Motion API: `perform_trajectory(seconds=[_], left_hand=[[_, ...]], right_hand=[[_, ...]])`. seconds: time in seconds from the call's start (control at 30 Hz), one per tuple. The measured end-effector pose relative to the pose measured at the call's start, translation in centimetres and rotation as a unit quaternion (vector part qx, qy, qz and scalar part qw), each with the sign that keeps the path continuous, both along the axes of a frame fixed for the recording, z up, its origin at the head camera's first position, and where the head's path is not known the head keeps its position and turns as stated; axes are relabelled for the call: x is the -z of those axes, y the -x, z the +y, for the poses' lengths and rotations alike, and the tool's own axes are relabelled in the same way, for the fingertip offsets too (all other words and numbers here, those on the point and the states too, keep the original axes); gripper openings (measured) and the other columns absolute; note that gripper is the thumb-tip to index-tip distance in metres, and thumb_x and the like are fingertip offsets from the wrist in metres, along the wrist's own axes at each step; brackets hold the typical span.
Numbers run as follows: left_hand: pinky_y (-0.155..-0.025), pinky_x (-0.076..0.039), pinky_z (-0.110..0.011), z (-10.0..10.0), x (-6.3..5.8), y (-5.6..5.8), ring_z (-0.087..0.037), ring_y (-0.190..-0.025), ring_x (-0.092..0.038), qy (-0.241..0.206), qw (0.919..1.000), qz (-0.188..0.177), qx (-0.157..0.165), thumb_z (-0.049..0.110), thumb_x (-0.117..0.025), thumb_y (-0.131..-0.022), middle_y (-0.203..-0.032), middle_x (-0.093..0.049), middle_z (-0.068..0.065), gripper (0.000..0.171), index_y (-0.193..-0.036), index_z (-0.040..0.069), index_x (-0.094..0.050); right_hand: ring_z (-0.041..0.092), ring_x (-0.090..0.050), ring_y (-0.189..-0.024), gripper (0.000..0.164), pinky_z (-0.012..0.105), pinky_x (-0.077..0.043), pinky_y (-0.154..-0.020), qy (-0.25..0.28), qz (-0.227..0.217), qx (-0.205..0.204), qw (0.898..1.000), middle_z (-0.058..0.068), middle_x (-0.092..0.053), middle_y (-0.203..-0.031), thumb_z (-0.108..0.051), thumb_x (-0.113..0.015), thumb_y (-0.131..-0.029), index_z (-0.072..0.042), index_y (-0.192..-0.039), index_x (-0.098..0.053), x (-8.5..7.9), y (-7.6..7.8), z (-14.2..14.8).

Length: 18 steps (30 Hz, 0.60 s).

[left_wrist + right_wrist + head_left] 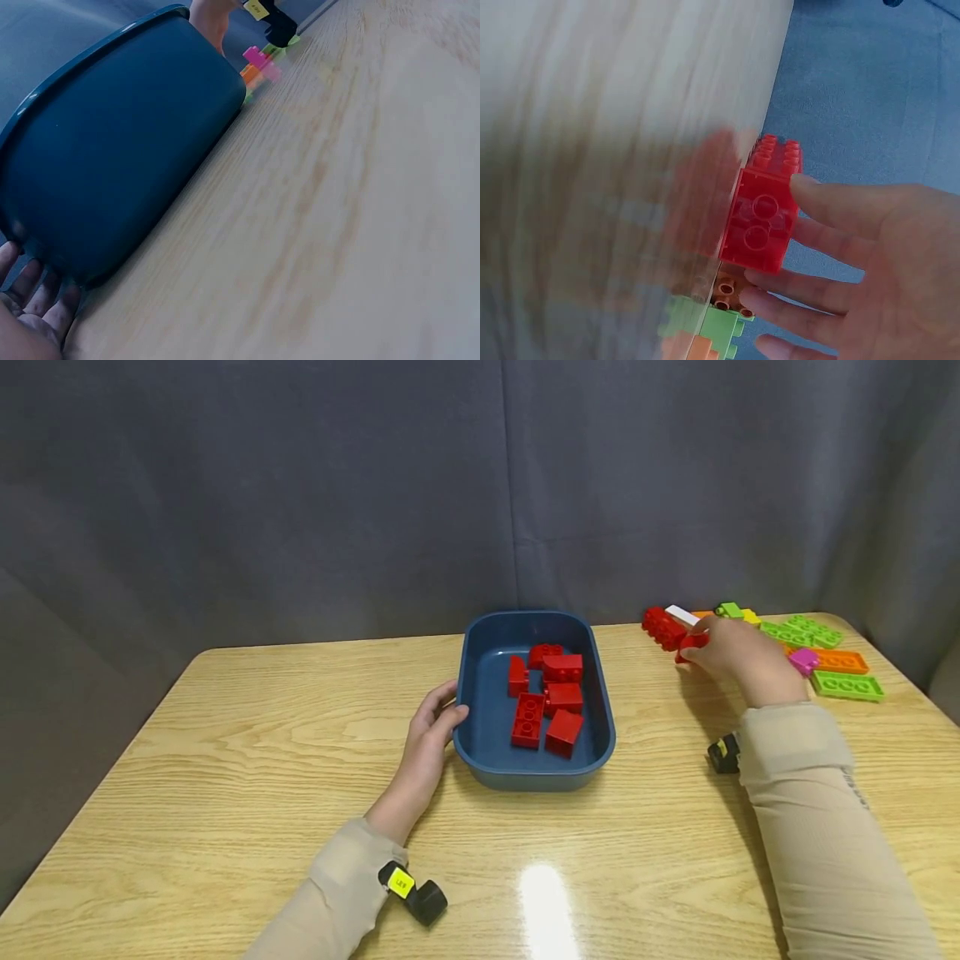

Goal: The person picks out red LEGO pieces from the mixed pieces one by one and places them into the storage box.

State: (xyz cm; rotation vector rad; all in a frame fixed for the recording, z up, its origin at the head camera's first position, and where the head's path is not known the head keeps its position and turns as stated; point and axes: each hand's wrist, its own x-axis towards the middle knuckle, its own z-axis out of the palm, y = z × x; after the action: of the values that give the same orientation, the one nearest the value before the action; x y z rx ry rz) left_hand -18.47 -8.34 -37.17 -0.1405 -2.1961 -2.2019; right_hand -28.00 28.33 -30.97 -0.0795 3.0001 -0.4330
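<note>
In the head view, my left hand (pixel 427 739) holds the left side of a deep blue plastic bin (pixel 534 782), thumb at the rim. The left wrist view shows its fingers (pixel 46 294) against the bin's outer wall (pixel 120 150). Several red toy bricks (pixel 562 732) lie inside the bin. At the far right, my right hand (pixel 750 660) pinches a red building brick (pixel 759 221), its hollow underside facing the right wrist camera. Just beyond it are more studded red bricks (pixel 663 628), near a white piece (pixel 682 616).
Right of the right hand lie green plates (pixel 847 686), an orange plate (pixel 840 661) and a magenta brick (pixel 805 661). A small green brick (pixel 728 610) and a yellow piece (pixel 750 617) are behind it. A grey curtain (pixel 300 502) hangs along the wooden table's (pixel 262 735) back edge.
</note>
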Motion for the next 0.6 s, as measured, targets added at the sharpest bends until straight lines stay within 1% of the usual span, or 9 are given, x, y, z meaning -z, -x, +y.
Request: perform_trajectory(seconds=[0.2,0.33,0.47,0.6], left_hand=[[-0.108,-0.034,-0.050,-0.04,0.00,0.06,-0.028,-0.125,-0.045,0.000,1.0000,-0.003,-0.006,0.019,-0.047,-0.091,-0.141,-0.046,-0.017,0.049,-0.138,0.007,-0.042],[-0.107,-0.034,-0.050,-0.05,0.00,0.01,-0.028,-0.126,-0.045,0.001,1.0000,-0.003,-0.007,0.019,-0.046,-0.091,-0.142,-0.046,-0.017,0.049,-0.138,0.006,-0.042],[-0.107,-0.034,-0.051,0.01,0.04,0.03,-0.029,-0.126,-0.045,0.003,1.0000,-0.002,-0.004,0.019,-0.046,-0.091,-0.142,-0.046,-0.017,0.049,-0.139,0.007,-0.041],[-0.108,-0.034,-0.051,0.09,-0.02,0.04,-0.028,-0.126,-0.045,0.002,1.0000,-0.001,-0.002,0.020,-0.046,-0.092,-0.141,-0.046,-0.017,0.049,-0.139,0.007,-0.041]], right_hand=[[0.043,-0.052,-0.096,0.048,0.062,-0.043,-0.085,-0.002,0.000,-0.011,1.000,0.033,-0.058,-0.116,-0.028,-0.056,-0.086,0.007,-0.119,-0.055,0.03,-0.12,-0.33],[0.043,-0.052,-0.096,0.048,0.062,-0.043,-0.085,-0.001,-0.004,-0.016,1.000,0.033,-0.058,-0.115,-0.028,-0.057,-0.086,0.008,-0.118,-0.055,0.00,-0.19,-0.51],[0.041,-0.051,-0.094,0.046,0.060,-0.043,-0.082,0.001,-0.005,-0.020,1.000,0.030,-0.059,-0.111,-0.027,-0.059,-0.084,0.006,-0.116,-0.056,0.06,-0.14,-0.56],[0.043,-0.050,-0.097,0.048,0.062,-0.043,-0.083,-0.006,-0.017,-0.017,1.000,0.031,-0.057,-0.116,-0.027,-0.060,-0.084,0.004,-0.119,-0.055,0.02,-0.11,-0.40]])
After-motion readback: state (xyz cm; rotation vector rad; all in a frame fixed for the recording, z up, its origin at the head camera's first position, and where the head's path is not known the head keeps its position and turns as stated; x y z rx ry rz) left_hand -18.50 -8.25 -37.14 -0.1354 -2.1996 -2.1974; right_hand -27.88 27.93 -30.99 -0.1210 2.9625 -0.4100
